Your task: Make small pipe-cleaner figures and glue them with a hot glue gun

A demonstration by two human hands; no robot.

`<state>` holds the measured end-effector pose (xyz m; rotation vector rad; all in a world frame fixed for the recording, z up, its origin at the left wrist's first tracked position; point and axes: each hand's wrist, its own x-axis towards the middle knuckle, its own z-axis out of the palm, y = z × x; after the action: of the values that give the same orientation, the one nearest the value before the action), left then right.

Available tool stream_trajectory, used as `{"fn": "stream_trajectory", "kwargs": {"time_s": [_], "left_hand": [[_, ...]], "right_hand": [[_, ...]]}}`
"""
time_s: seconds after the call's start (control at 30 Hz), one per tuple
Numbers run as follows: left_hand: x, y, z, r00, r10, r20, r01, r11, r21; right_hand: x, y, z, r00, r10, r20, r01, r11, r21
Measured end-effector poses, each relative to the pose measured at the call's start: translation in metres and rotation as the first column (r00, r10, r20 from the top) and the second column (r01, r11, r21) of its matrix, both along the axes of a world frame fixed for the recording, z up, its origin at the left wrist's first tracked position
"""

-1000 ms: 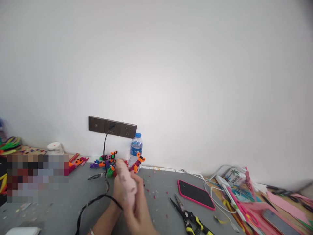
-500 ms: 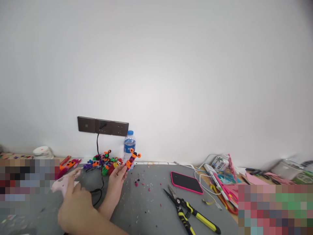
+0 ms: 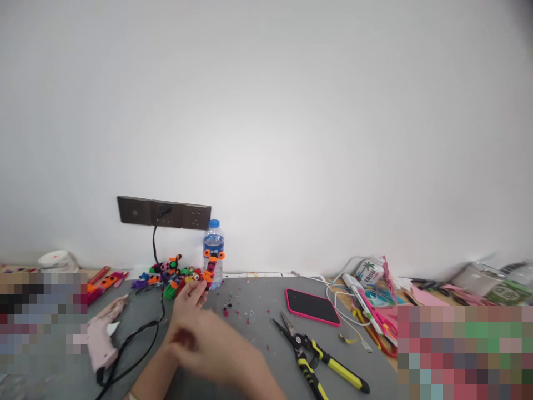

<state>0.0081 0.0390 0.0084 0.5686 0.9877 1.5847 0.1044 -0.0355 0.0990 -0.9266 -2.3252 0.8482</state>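
A small orange-and-black craft figure (image 3: 211, 266) is pinched upright in the left hand (image 3: 189, 297), far on the bench (image 3: 250, 355) by the water bottle (image 3: 214, 244). The right hand (image 3: 208, 347) is blurred just beside it; its grip cannot be told. Finished figures (image 3: 170, 273) are piled by the wall, and the glue gun (image 3: 102, 336) lies set down at the left.

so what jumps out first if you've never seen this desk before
The left hand holds up an orange and black craft figure in front of a water bottle at the wall. A heap of bright figures lies beside it, a pink glue gun lower left, and yellow-handled pliers lower right.
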Motion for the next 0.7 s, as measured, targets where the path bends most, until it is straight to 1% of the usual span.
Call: {"fn": "stream_trajectory", "kwargs": {"time_s": [0.03, 0.07, 0.1, 0.13, 0.17, 0.2, 0.23, 0.3, 0.4, 0.53, 0.7], "left_hand": [[0.000, 0.000, 0.000, 1.000, -0.014, 0.006, 0.014, 1.000, -0.004], [0.000, -0.001, 0.001, 0.999, -0.032, 0.015, 0.032, 0.999, -0.009], [0.001, -0.003, 0.001, 0.999, -0.047, 0.024, 0.047, 0.999, -0.016], [0.001, -0.004, 0.002, 0.998, -0.050, 0.030, 0.051, 0.998, -0.021], [0.002, -0.005, 0.002, 0.998, -0.052, 0.032, 0.052, 0.998, -0.028], [0.002, -0.006, 0.002, 0.998, -0.054, 0.031, 0.055, 0.998, -0.035], [0.003, -0.007, 0.002, 0.998, -0.059, 0.029, 0.060, 0.997, -0.041], [0.003, -0.008, 0.002, 0.997, -0.068, 0.023, 0.069, 0.996, -0.047], [0.004, -0.007, 0.001, 0.997, -0.083, 0.006, 0.083, 0.996, -0.038], [0.006, -0.007, 0.001, 0.998, -0.064, -0.008, 0.064, 0.997, -0.030], [0.008, -0.007, 0.003, 0.998, -0.067, -0.008, 0.066, 0.996, -0.064]], "right_hand": [[0.022, 0.007, 0.000, 0.997, -0.072, -0.010, 0.072, 0.996, -0.059], [0.044, 0.014, -0.002, 0.984, -0.180, -0.003, 0.179, 0.979, -0.100], [0.063, 0.022, -0.007, 0.951, -0.308, 0.021, 0.308, 0.944, -0.118], [0.080, 0.030, -0.014, 0.904, -0.425, 0.047, 0.427, 0.897, -0.116], [0.093, 0.037, -0.022, 0.853, -0.519, 0.060, 0.522, 0.848, -0.090], [0.103, 0.044, -0.031, 0.824, -0.563, 0.062, 0.566, 0.820, -0.079], [0.109, 0.050, -0.040, 0.814, -0.577, 0.062, 0.580, 0.810, -0.080], [0.110, 0.060, -0.057, 0.811, -0.582, 0.062, 0.585, 0.806, -0.088], [0.098, 0.067, -0.073, 0.822, -0.566, 0.062, 0.569, 0.817, -0.089], [0.083, 0.070, -0.083, 0.828, -0.554, 0.087, 0.559, 0.827, -0.060], [0.080, 0.071, -0.091, 0.819, -0.547, 0.174, 0.559, 0.829, -0.024]]}}
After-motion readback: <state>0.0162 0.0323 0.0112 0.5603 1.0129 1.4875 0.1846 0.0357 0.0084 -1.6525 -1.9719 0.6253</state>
